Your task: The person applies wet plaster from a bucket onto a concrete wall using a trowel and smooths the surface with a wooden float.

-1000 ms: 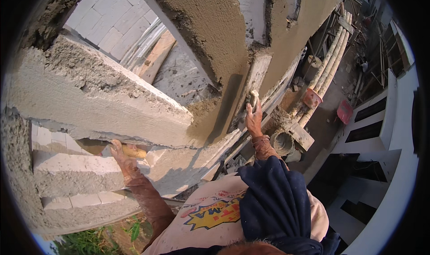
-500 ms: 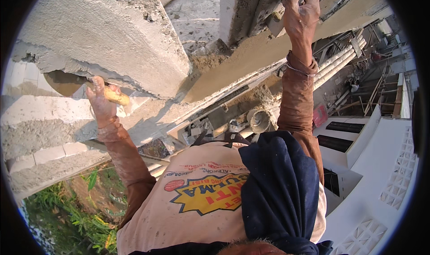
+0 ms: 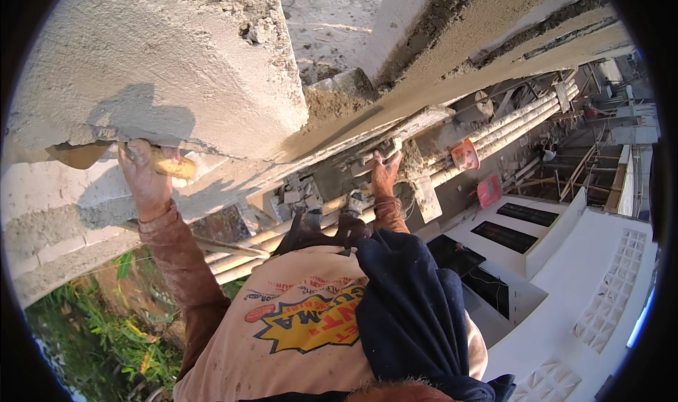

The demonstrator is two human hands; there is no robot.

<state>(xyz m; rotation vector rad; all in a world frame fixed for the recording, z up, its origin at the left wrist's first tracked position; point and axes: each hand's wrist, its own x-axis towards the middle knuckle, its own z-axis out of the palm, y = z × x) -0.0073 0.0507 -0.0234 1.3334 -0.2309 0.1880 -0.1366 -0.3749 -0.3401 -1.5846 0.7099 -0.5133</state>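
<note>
Our left hand grips the trowel, blade at the ragged edge of the render, right hand clasps the wooden float beside it, so a snag could chip that edge and a slack grip could drop the float.

A stained plank lies across the bamboo poles.

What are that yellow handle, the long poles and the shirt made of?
Handle: probably wood, smooth and yellowish, though plastic is possible. Poles: perhaps bamboo; they're pale, dull, round and long. Shirt: soft-looking matte cloth, because it drapes over the body.
</note>
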